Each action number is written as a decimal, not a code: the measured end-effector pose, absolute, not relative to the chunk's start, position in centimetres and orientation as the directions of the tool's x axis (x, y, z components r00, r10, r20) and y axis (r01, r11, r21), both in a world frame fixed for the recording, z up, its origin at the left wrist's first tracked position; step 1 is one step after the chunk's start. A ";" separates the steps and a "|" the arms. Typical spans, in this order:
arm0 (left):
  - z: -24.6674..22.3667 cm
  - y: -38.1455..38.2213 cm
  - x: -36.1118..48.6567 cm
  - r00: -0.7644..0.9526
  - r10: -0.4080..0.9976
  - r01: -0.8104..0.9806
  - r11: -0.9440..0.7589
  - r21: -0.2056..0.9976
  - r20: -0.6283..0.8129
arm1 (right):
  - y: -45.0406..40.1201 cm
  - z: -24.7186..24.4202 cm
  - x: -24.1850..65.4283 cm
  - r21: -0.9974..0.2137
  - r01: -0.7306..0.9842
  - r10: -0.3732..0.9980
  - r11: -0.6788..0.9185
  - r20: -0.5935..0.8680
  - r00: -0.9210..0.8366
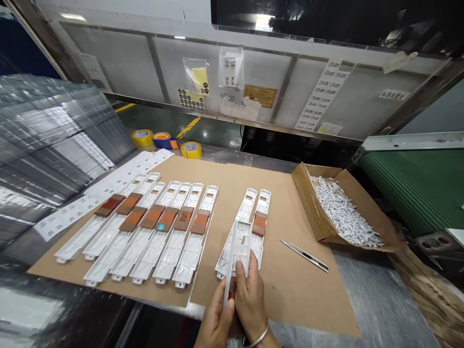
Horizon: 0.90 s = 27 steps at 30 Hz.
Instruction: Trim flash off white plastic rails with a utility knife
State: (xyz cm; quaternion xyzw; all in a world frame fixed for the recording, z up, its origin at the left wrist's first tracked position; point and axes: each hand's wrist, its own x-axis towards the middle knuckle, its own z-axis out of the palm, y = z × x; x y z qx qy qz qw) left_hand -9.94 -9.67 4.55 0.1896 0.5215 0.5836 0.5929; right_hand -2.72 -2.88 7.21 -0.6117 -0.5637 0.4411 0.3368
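Both of my hands are closed around one long white plastic strip (240, 241) near the front edge of the cardboard. My left hand (219, 314) grips its lower left side. On its right side is my right hand (251, 295), the thumb lying on its face. A reddish-brown piece shows partly between the hands. Just beyond lie two more white strips, a left one (247, 200) and a right one (265, 198); the right one bears a brown block (259, 224). To the left, several similar strips (184, 251) with brown blocks (183, 218) lie side by side.
A craft knife (304, 255) lies right of my hands. Beyond it stands a cardboard box (308, 208) of small white pieces (340, 208). Tape rolls (191, 150) sit at the back, label sheets (90, 200) at left. A green conveyor (416, 179) runs at right.
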 end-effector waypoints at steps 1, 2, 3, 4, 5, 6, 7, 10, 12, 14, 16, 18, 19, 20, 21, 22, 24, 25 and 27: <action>4.1 -9.9 -10.0 -0.218 0.885 -0.496 0.263 0.828 -0.412 | -2.7 6.7 -2.8 -0.913 0.389 0.988 -0.125 -0.151 -0.036; 3.8 -10.0 -10.3 -0.218 0.880 -0.499 0.272 0.823 -0.423 | -2.5 6.2 -2.8 -0.916 0.390 0.991 -0.097 -0.126 -0.048; 3.6 -10.0 -10.6 -0.231 0.875 -0.502 0.267 0.823 -0.425 | -2.1 5.7 -2.8 -0.911 0.410 0.995 -0.049 -0.079 -0.057; 3.5 -9.8 -11.2 -0.256 0.870 -0.503 0.252 0.827 -0.421 | -1.7 5.3 -2.7 -0.895 0.446 0.998 0.013 -0.019 -0.066; 3.6 -9.4 -11.9 -0.295 0.863 -0.493 0.231 0.839 -0.411 | -1.3 4.9 -2.6 -0.868 0.490 0.996 0.075 0.043 -0.076; 3.9 -8.7 -12.8 -0.337 0.854 -0.469 0.213 0.857 -0.397 | -0.9 4.6 -2.5 -0.835 0.535 0.991 0.129 0.095 -0.090; 4.3 -7.7 -13.8 -0.370 0.849 -0.429 0.204 0.880 -0.377 | -0.6 4.4 -2.4 -0.800 0.573 0.984 0.176 0.136 -0.114; 5.8 -3.4 -17.0 -0.369 0.888 -0.203 0.211 0.956 -0.274 | -0.4 3.9 -2.6 -0.723 0.617 0.949 0.312 0.200 -0.245; 6.5 -0.1 -18.5 -0.376 0.908 -0.094 0.161 0.983 -0.184 | -0.8 3.6 -3.1 -0.663 0.632 0.913 0.401 0.234 -0.335; 6.8 3.1 -19.2 -0.373 0.921 0.009 0.124 0.992 -0.112 | -1.3 3.1 -3.7 -0.609 0.643 0.884 0.465 0.274 -0.379; 6.6 5.6 -19.3 -0.347 0.936 0.118 0.109 0.987 -0.061 | -1.5 2.8 -3.9 -0.576 0.646 0.866 0.500 0.318 -0.387; 6.0 7.4 -18.9 -0.313 0.949 0.223 0.113 0.968 -0.039 | -1.4 2.9 -3.3 -0.568 0.640 0.855 0.518 0.364 -0.369; 5.7 8.0 -18.6 -0.298 0.954 0.274 0.121 0.954 -0.035 | -1.2 3.2 -2.6 -0.562 0.640 0.850 0.524 0.387 -0.357; 5.3 8.5 -18.3 -0.285 0.958 0.326 0.131 0.936 -0.035 | -1.0 3.6 -1.8 -0.573 0.638 0.855 0.514 0.409 -0.320; 4.8 8.8 -17.9 -0.275 0.961 0.377 0.142 0.915 -0.036 | -0.8 4.1 -0.7 -0.622 0.626 0.874 0.471 0.423 -0.238; 4.4 9.1 -17.5 -0.267 0.963 0.429 0.151 0.890 -0.034 | -0.5 4.7 0.5 -0.709 0.590 0.907 0.385 0.408 -0.101; 3.6 9.3 -16.7 -0.262 0.965 0.534 0.156 0.831 -0.012 | -0.1 6.0 3.4 -0.926 0.353 0.940 0.133 0.231 0.250; 3.3 9.3 -16.3 -0.261 0.965 0.583 0.146 0.800 0.015 | 0.0 6.7 4.9 -0.988 0.153 0.919 0.024 0.082 0.386; 3.0 8.9 -15.7 -0.257 0.961 0.666 0.096 0.740 0.107 | 0.0 8.0 7.9 -0.985 -0.166 0.870 -0.045 -0.120 0.478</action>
